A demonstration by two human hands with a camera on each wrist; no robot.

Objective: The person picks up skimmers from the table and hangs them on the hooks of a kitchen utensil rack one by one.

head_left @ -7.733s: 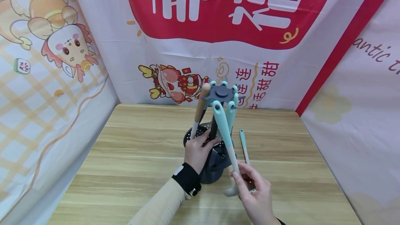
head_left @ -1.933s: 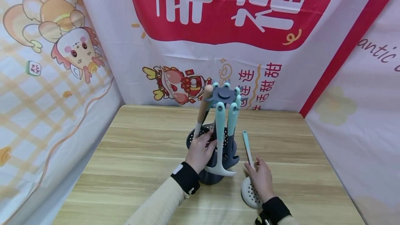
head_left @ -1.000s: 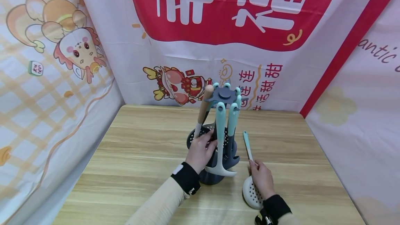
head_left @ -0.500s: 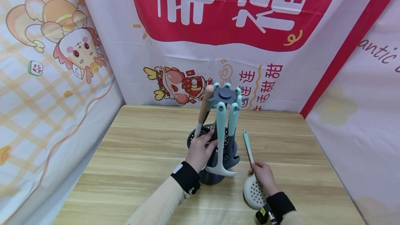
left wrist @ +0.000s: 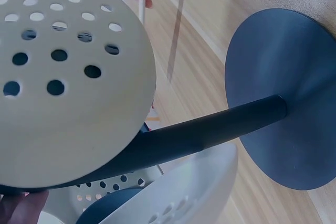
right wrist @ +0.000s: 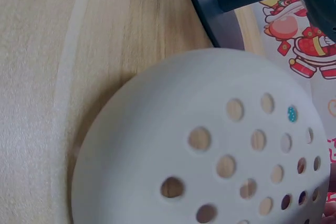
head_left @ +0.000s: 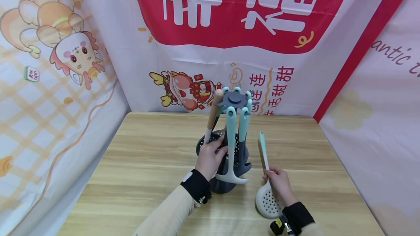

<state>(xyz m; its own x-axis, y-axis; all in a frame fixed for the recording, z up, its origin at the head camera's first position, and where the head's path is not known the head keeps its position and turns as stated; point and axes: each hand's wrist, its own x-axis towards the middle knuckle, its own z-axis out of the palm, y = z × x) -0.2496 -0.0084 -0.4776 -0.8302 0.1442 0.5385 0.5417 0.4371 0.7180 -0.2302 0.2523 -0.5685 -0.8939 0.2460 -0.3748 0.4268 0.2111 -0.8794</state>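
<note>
My left hand grips the dark pole of a rotating utensil stand at mid height. Thumb and fingers of my right hand pinch a skimmer by the neck, where the mint handle turns pale. Its round, hole-pierced bowl fills much of the right wrist view, low over the table, with the handle pointing away from me. A shadow lies beside the handle. On the stand's near side hangs a pale ladle with a mint handle. Farther left hangs a utensil with a wooden-coloured handle.
Several dark and pale utensils, some pierced, hang around the stand above its round dark base. The wooden table ends at a printed cloth backdrop behind, with more cloth at both sides.
The pale ladle, earlier in my right hand, now hangs on the stand. My right hand has since closed on the skimmer's neck, and its handle has swung up and slightly right. The left hand stays put.
</note>
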